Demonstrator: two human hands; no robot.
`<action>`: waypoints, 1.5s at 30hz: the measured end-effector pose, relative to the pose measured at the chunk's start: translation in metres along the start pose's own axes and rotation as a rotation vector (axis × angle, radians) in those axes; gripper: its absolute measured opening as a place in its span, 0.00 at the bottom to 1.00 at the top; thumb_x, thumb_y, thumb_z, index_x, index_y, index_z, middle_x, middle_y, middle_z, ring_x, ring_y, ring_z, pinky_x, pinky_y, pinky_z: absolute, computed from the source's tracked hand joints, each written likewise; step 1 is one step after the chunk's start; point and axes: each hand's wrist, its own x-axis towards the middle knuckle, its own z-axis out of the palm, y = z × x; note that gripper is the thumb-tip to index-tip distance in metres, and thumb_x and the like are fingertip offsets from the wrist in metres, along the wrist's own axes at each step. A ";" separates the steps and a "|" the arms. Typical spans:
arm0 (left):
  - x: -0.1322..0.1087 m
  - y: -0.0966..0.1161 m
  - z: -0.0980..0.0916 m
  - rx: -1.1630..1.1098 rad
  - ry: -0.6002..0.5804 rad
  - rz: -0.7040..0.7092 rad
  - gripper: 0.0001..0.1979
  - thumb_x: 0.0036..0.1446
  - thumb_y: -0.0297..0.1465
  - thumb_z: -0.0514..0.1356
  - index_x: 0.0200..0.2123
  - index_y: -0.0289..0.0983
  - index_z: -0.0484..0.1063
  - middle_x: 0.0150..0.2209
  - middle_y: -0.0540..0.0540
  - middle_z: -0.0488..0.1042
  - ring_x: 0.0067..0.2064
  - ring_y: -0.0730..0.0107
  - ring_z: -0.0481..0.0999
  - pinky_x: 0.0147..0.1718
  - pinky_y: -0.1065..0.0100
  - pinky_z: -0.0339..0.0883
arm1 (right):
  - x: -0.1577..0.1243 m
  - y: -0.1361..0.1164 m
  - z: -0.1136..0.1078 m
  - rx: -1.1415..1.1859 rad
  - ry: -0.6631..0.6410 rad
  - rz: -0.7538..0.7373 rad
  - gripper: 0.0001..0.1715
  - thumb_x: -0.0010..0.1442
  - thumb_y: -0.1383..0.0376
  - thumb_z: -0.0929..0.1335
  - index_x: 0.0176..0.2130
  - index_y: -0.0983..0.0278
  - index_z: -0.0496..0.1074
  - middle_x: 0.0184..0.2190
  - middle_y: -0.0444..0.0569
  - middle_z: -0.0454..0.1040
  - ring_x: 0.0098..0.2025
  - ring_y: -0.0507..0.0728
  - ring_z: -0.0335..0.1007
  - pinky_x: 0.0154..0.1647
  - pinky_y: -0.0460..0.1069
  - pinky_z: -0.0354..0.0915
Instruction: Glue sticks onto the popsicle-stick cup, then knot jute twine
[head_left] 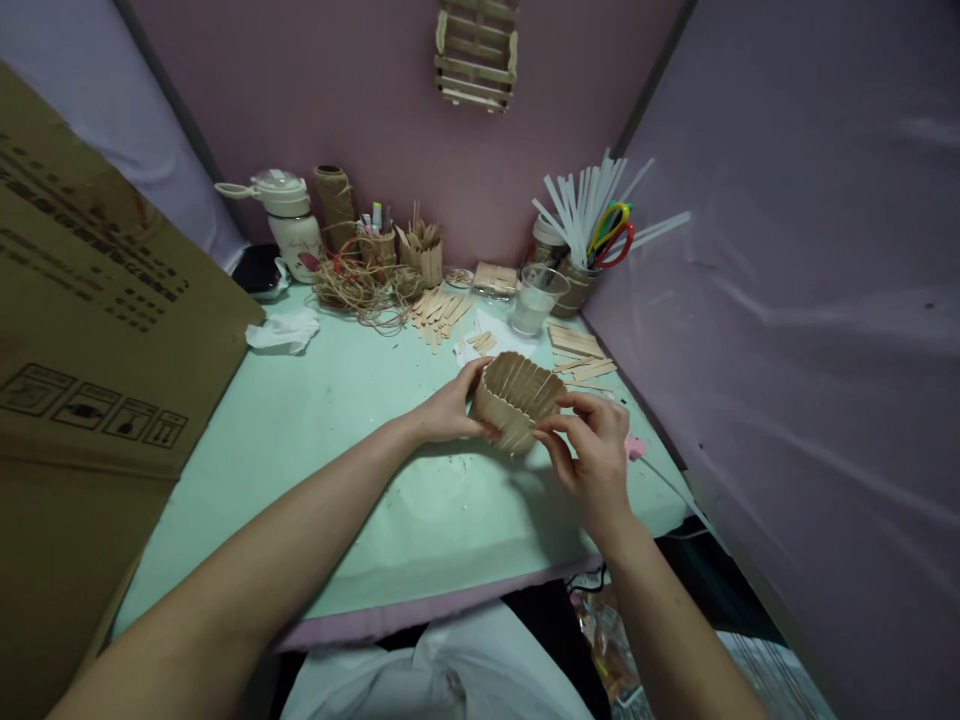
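A small round basket of craft sticks (514, 410) is tilted a little above the table's front half, its open top facing up and its scalloped rim showing. My left hand (454, 405) is closed round its left side, with the thumb at the front and fingers behind. At the right side of the basket, my right hand (592, 445) has thumb and fingertips closed on the wall near the rim. Whether a loose stick is between these fingertips is too small to tell.
Behind the basket lie loose craft sticks (439, 315), a plastic cup (534, 300) and stacked sticks (574, 340). Tangled twine (360, 290) and a bottle (292, 230) stand back left. A pot (577, 287) holds glue sticks and scissors (616, 243). A pink glue gun (635, 447) lies right, a carton (112, 330) left.
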 end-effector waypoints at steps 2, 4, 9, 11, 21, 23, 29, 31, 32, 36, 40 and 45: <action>0.000 -0.001 0.000 0.015 -0.003 -0.001 0.52 0.36 0.32 0.71 0.63 0.37 0.49 0.62 0.34 0.57 0.63 0.47 0.58 0.61 0.49 0.52 | 0.001 -0.001 -0.002 0.008 -0.023 0.016 0.04 0.61 0.65 0.66 0.33 0.59 0.72 0.44 0.51 0.67 0.48 0.61 0.60 0.50 0.59 0.58; 0.001 -0.001 0.000 0.025 -0.005 0.000 0.51 0.36 0.33 0.71 0.62 0.36 0.49 0.62 0.34 0.57 0.62 0.47 0.59 0.61 0.49 0.52 | 0.002 -0.003 -0.004 0.006 -0.039 0.023 0.05 0.61 0.64 0.66 0.33 0.59 0.71 0.44 0.51 0.67 0.48 0.61 0.59 0.50 0.59 0.58; 0.001 -0.001 0.000 0.042 -0.004 0.002 0.51 0.36 0.34 0.71 0.62 0.35 0.49 0.62 0.34 0.58 0.62 0.48 0.59 0.60 0.50 0.53 | 0.004 -0.005 -0.005 -0.029 -0.045 0.014 0.05 0.61 0.65 0.66 0.33 0.60 0.71 0.44 0.51 0.67 0.48 0.62 0.59 0.49 0.60 0.57; 0.001 -0.001 -0.001 0.052 -0.004 -0.009 0.51 0.36 0.34 0.71 0.62 0.36 0.50 0.61 0.35 0.59 0.61 0.48 0.60 0.59 0.50 0.55 | 0.004 -0.004 -0.003 -0.033 -0.024 -0.008 0.04 0.61 0.66 0.67 0.33 0.60 0.71 0.43 0.51 0.67 0.47 0.61 0.60 0.49 0.59 0.58; 0.000 -0.005 0.000 0.044 0.001 0.017 0.49 0.36 0.34 0.72 0.61 0.38 0.53 0.60 0.37 0.62 0.60 0.48 0.62 0.58 0.49 0.57 | -0.006 0.006 0.009 -0.052 0.158 -0.174 0.10 0.57 0.74 0.69 0.36 0.58 0.71 0.40 0.48 0.70 0.42 0.57 0.63 0.43 0.54 0.63; 0.000 -0.006 0.000 0.036 0.002 0.024 0.49 0.36 0.34 0.72 0.61 0.39 0.53 0.60 0.37 0.61 0.60 0.48 0.62 0.58 0.49 0.57 | -0.008 0.007 0.011 -0.050 0.167 -0.176 0.12 0.56 0.74 0.69 0.37 0.58 0.72 0.41 0.49 0.71 0.43 0.57 0.65 0.43 0.55 0.64; 0.000 -0.006 0.000 0.011 -0.002 0.038 0.49 0.36 0.33 0.72 0.61 0.38 0.53 0.60 0.36 0.61 0.60 0.49 0.62 0.58 0.49 0.57 | -0.011 0.010 0.014 0.028 0.153 -0.204 0.16 0.57 0.76 0.67 0.42 0.58 0.71 0.44 0.51 0.73 0.48 0.59 0.68 0.47 0.58 0.67; 0.000 -0.006 0.001 0.017 -0.001 0.042 0.48 0.36 0.33 0.72 0.60 0.38 0.54 0.60 0.36 0.61 0.60 0.48 0.62 0.58 0.49 0.57 | -0.012 0.011 0.015 0.056 0.141 -0.217 0.17 0.57 0.77 0.67 0.43 0.58 0.71 0.43 0.51 0.74 0.48 0.60 0.69 0.48 0.58 0.68; 0.000 -0.006 0.001 0.018 -0.001 0.043 0.48 0.36 0.33 0.72 0.60 0.38 0.54 0.60 0.36 0.61 0.60 0.48 0.62 0.58 0.48 0.57 | -0.012 0.012 0.015 0.064 0.133 -0.221 0.18 0.56 0.77 0.67 0.43 0.58 0.71 0.43 0.51 0.74 0.48 0.60 0.69 0.48 0.58 0.68; 0.001 -0.006 0.001 0.023 0.003 0.041 0.49 0.36 0.34 0.72 0.61 0.37 0.53 0.60 0.35 0.61 0.60 0.48 0.62 0.58 0.48 0.56 | -0.012 0.014 0.015 0.073 0.111 -0.219 0.17 0.57 0.75 0.67 0.44 0.58 0.71 0.43 0.51 0.75 0.48 0.60 0.70 0.48 0.58 0.68; -0.001 -0.004 0.003 0.051 0.017 0.037 0.50 0.37 0.35 0.71 0.62 0.38 0.51 0.61 0.35 0.60 0.61 0.48 0.62 0.59 0.48 0.56 | -0.011 0.014 0.014 0.066 0.107 -0.217 0.17 0.57 0.75 0.67 0.44 0.59 0.71 0.43 0.51 0.75 0.48 0.59 0.71 0.48 0.58 0.68; -0.008 0.003 0.011 0.148 0.071 0.039 0.58 0.35 0.38 0.72 0.65 0.39 0.42 0.64 0.35 0.54 0.63 0.47 0.58 0.61 0.49 0.54 | -0.010 0.012 0.013 0.065 0.107 -0.195 0.15 0.58 0.74 0.67 0.44 0.59 0.71 0.42 0.51 0.75 0.48 0.59 0.71 0.49 0.57 0.68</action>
